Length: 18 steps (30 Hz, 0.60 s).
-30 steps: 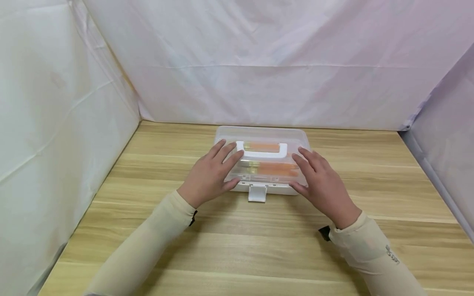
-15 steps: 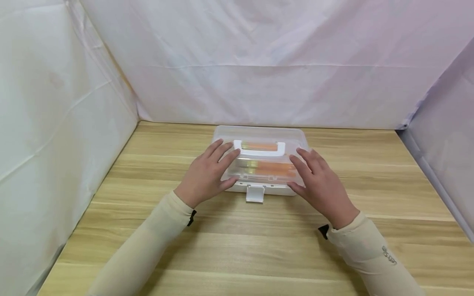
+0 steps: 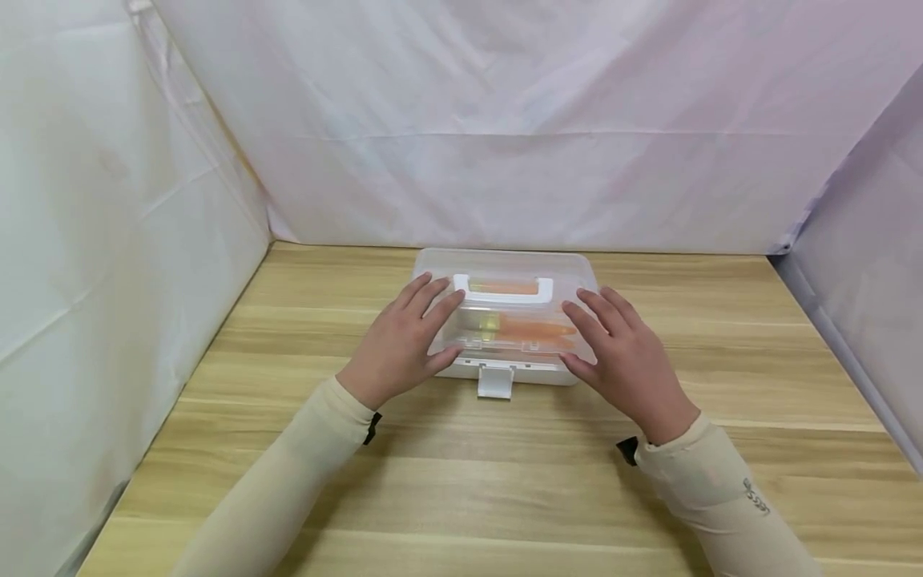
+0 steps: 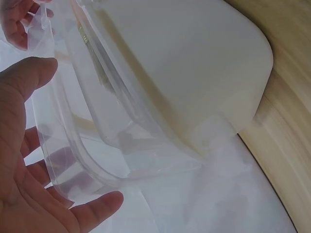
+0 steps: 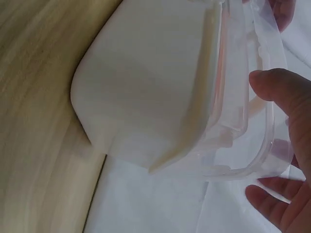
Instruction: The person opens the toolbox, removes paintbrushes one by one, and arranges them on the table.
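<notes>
A storage box with a white base [image 4: 204, 58] and a clear lid [image 3: 505, 260] stands on the table. A white handle [image 3: 505, 298] lies on the lid, and a white latch [image 3: 494, 383] juts out at the front. Through the lid several orange-handled paintbrushes [image 3: 534, 327] show, their bristle ends toward the left. My left hand [image 3: 400, 340] is at the lid's left side, fingers spread, thumb by the front edge. My right hand [image 3: 627, 353] mirrors it on the right side. Whether the fingertips press the lid cannot be told. A clear inner tray [image 5: 233, 97] shows in the right wrist view.
The wood-grain table [image 3: 490, 489] spreads in front of the box and to both sides. White cloth [image 3: 519, 176] hangs close behind the box, with more cloth walls at left [image 3: 108, 240] and right [image 3: 865, 208].
Very little differs. The box and both hands sit slightly farther left in the head view, which itself shifts a little; the hands keep their spread pose at the lid's sides.
</notes>
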Available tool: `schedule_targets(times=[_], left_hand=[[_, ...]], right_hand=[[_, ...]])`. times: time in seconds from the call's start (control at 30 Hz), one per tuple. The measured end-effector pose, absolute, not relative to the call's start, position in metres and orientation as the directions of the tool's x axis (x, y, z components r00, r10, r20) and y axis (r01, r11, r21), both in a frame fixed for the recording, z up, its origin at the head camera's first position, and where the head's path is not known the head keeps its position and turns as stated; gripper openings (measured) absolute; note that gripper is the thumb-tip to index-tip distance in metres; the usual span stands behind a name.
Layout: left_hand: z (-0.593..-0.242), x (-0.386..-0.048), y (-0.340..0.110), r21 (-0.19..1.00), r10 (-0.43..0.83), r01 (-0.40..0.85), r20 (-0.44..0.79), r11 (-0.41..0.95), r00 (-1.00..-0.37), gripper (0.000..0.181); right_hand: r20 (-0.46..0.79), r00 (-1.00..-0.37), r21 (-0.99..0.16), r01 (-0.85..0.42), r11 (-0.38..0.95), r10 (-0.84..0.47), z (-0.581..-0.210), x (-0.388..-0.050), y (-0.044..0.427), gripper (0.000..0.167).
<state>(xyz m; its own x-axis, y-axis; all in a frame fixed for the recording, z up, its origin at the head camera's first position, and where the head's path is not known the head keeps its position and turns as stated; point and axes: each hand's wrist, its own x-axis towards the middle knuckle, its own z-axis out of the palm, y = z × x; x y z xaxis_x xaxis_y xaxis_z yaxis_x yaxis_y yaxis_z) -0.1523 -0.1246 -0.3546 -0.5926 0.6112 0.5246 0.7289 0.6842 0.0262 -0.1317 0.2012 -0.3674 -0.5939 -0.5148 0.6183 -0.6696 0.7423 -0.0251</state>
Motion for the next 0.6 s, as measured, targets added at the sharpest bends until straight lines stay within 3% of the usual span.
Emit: schedule_targets(times=[0.27,0.6], left_hand=[[-0.358,-0.141,-0.136,0.029,0.601,0.737,0.557,0.676,-0.573,0.065],[-0.365,-0.118,-0.147,-0.028,0.631,0.768,0.588,0.640,-0.506,0.057]], right_hand=[[0.649,-0.538,0.029,-0.690,0.724,-0.538,-0.365,-0.135,0.202,0.072],[0.665,-0.555,-0.029,-0.688,0.726,-0.500,-0.357,-0.137,0.200,0.077]])
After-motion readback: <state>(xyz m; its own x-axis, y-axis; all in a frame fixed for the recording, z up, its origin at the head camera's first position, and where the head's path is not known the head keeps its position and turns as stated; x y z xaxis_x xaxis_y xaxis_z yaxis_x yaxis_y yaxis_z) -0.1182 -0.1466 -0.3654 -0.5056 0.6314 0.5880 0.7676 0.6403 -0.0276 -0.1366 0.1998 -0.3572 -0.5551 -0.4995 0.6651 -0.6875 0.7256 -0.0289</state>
